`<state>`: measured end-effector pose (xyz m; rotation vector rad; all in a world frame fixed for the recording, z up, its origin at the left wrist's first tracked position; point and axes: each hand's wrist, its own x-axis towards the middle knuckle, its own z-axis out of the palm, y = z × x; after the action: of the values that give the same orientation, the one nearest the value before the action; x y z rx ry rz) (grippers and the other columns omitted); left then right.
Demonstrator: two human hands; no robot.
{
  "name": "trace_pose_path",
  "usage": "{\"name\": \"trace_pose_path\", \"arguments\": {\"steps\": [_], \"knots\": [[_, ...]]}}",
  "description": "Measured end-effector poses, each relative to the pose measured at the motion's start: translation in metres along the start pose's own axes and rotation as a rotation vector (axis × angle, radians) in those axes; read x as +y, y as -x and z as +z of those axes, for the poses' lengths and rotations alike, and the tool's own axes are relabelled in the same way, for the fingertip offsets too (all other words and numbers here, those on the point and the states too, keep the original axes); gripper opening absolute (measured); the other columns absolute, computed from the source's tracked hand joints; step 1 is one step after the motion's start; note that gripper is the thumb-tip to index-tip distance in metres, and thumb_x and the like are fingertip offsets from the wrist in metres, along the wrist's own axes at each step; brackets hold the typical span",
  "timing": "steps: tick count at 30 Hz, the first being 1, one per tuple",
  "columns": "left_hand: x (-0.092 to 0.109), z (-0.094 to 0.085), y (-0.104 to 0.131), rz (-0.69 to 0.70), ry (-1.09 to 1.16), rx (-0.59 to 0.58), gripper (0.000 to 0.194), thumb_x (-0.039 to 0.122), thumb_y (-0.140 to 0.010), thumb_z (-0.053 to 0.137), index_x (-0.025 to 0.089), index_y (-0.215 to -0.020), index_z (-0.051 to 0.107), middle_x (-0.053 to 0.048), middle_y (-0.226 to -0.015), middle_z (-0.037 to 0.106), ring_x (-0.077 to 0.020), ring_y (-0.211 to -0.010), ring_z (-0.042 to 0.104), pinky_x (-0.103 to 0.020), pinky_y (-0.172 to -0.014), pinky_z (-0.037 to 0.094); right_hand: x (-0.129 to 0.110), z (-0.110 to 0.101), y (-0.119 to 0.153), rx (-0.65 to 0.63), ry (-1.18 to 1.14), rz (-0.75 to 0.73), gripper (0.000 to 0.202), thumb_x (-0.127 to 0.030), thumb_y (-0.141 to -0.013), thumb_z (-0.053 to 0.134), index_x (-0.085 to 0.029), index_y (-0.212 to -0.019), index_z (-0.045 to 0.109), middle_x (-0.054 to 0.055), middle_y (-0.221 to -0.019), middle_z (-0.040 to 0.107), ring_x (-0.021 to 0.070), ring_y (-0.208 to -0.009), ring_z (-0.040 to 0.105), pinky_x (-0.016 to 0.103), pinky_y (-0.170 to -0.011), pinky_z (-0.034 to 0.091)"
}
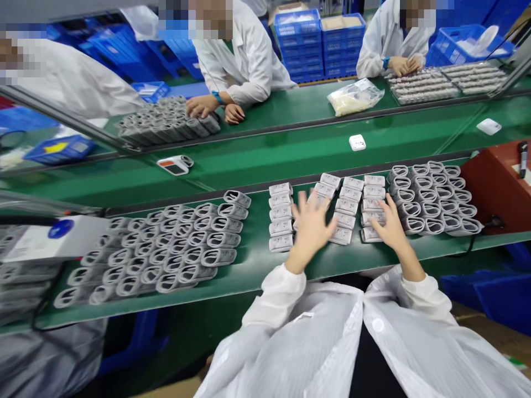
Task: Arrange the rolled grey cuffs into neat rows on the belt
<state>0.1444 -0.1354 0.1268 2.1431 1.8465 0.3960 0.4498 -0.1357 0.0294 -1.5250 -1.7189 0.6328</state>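
1. Grey rolled bands (281, 214), set in 4 columns with printed faces upward, lie on the green desk (255, 265), directly before the person.
2. Left hand (312, 225), blurred, above the 2nd column from the left: fingers spread wide, no band visibly gripped; contact cannot be told.
3. Right hand (389, 224), at the right-hand column: thumb and fingers apart, near the bands; contact cannot be told.
4. Flanking groups: a left block (161, 251) and a right block (427, 194), their looped ends showing.
5. Handling (judged): probably light, soft and yielding, not fragile or slippery; best held across the 2 short ends, gently, lest the roll flatten or loosen.
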Motion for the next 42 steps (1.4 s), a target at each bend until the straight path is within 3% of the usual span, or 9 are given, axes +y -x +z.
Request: {"name": "trace_pose_path", "arguments": {"steps": [4,11,15,22,27,30,34,38,42], "knots": [[-0.057,-0.006,-0.006,-0.494,-0.028,0.028,0.106,0.075,-0.1,0.065,0.018,-0.183,0.032,-0.03,-0.193,0.013,-0.0599,-0.18,0.014,-0.088,-0.135,0.026,-0.017,0.021,0.01,-0.082,-0.017,-0.002,0.08,-0.056,-0.103,0.068,-0.021,-0.173,0.053,0.014,-0.195,0.008,0.038,-0.182,0.013,0.061,-0.149,0.019],[-0.075,0.02,-0.042,0.061,0.052,0.043,0.094,0.07,-0.099,0.072,0.016,-0.172,0.051,-0.02,-0.182,0.049,-0.0429,-0.174,0.039,-0.062,-0.146,0.031,-0.077,0.035,0.093,-0.367,-0.07,0.154,0.093,-0.055,-0.104,0.067,-0.032,-0.186,0.03,0.0,-0.193,-0.025,0.0459,-0.175,-0.03,0.08,-0.142,0.007],[-0.083,0.014,-0.085,0.315,0.143,-0.035,0.086,0.065,-0.099,0.073,0.013,-0.166,0.058,-0.019,-0.176,0.058,-0.0398,-0.168,0.049,-0.057,-0.146,0.033,-0.1,0.003,0.125,-0.618,-0.304,0.27,0.097,-0.065,-0.108,0.067,-0.05,-0.187,0.012,-0.007,-0.193,-0.022,0.0374,-0.18,-0.022,0.075,-0.144,0.003],[-0.051,0.02,-0.151,0.559,0.292,-0.149,0.071,0.059,-0.102,0.066,0.016,-0.159,0.066,-0.017,-0.165,0.069,-0.0352,-0.155,0.063,-0.052,-0.138,0.045,-0.141,-0.004,0.119,-0.942,-0.506,0.277,0.104,-0.073,-0.108,0.071,-0.044,-0.188,0.011,-0.003,-0.192,-0.023,0.0292,-0.18,-0.018,0.061,-0.147,-0.003],[-0.056,0.016,-0.146,0.526,0.3,-0.043,0.064,0.047,-0.106,0.064,0.016,-0.162,0.062,-0.013,-0.171,0.065,-0.0316,-0.167,0.053,-0.059,-0.151,0.018,-0.147,-0.038,0.103,-1.028,-0.381,0.195,0.096,-0.071,-0.106,0.075,-0.041,-0.185,0.031,0.002,-0.196,0.002,0.0394,-0.181,0.016,0.068,-0.147,0.02],[-0.09,0.019,-0.127,0.281,0.383,0.25,0.055,0.041,-0.106,0.063,0.015,-0.155,0.067,-0.015,-0.176,0.06,-0.0296,-0.177,0.039,-0.057,-0.151,0.017,-0.126,-0.065,0.08,-0.823,-0.436,0.152,0.055,-0.06,-0.112,0.07,-0.044,-0.164,0.067,0.003,-0.191,0.031,0.039,-0.151,0.067,0.063,-0.125,0.06],[-0.122,0.042,-0.108,-0.169,0.75,0.356,0.065,0.03,-0.111,0.049,0.012,-0.174,0.042,-0.018,-0.189,0.039,-0.0215,-0.178,0.038,-0.045,-0.145,0.035,-0.052,-0.048,0.018,-0.068,-0.328,-0.016,0.053,-0.064,-0.106,0.074,-0.033,-0.149,0.077,0.007,-0.181,0.048,0.0399,-0.168,0.048,0.065,-0.141,0.042],[-0.117,0.065,-0.104,-0.217,0.904,0.241,0.078,0.028,-0.109,0.056,0.015,-0.181,0.03,-0.014,-0.194,0.028,-0.02,-0.181,0.029,-0.044,-0.148,0.028,0.017,0.005,-0.051,0.051,-0.384,0.183,0.095,-0.077,-0.093,0.073,-0.026,-0.172,0.054,0.011,-0.19,0.033,0.0384,-0.178,0.029,0.066,-0.146,0.023],[-0.104,0.073,-0.104,-0.146,0.889,0.213,0.079,0.03,-0.106,0.063,0.013,-0.179,0.038,-0.016,-0.194,0.026,-0.0221,-0.183,0.024,-0.043,-0.151,0.02,0.036,0.029,-0.093,0.038,-0.458,0.219,0.1,-0.068,-0.092,0.071,-0.021,-0.177,0.049,0.014,-0.185,0.042,0.0345,-0.174,0.039,0.055,-0.146,0.028]]}}
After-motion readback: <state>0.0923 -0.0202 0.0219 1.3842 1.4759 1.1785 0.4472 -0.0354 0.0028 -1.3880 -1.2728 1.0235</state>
